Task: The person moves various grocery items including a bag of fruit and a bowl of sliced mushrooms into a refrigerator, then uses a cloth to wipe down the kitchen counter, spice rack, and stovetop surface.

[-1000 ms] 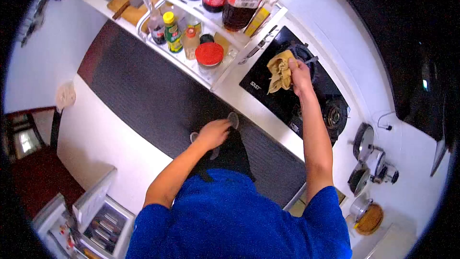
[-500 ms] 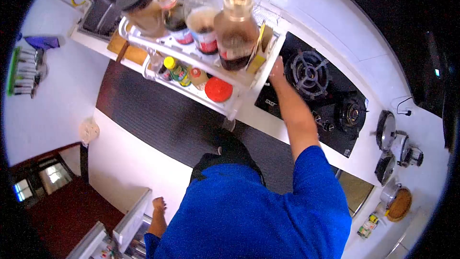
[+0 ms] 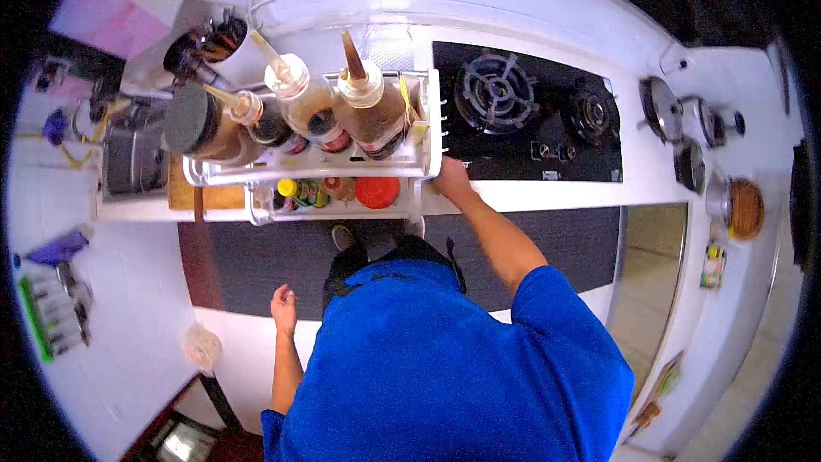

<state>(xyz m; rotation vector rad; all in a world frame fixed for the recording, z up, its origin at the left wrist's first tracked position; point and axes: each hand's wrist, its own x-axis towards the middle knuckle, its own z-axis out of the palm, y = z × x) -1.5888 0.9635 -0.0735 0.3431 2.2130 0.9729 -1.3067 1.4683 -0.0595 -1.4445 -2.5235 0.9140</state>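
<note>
Beside the right end of the white two-tier rack [image 3: 434,133] is my right hand [image 3: 451,180], low at the counter's front edge. Its fingers are partly hidden by the rack and blurred, and no cloth shows in or around it. My left hand [image 3: 284,306] hangs free at my left side over the floor, fingers loosely bent and apart, holding nothing. On the rack's upper tier stand a dark-lidded jar [image 3: 190,117] and several bottles, one a brown bottle [image 3: 373,120]. A red lid [image 3: 377,192] and a yellow-capped bottle [image 3: 304,192] show below.
Right of the rack is a black two-burner stove [image 3: 534,141]. A sink [image 3: 132,158] and a wooden board [image 3: 209,192] lie to the left. Pots [image 3: 663,111] and a woven basket [image 3: 746,208] are at the right. A dark mat [image 3: 534,244] covers the floor.
My right hand has left the stove for the rack's right end, and the yellowish cloth it held is out of sight. My left hand has moved out to my left side. The view has turned.
</note>
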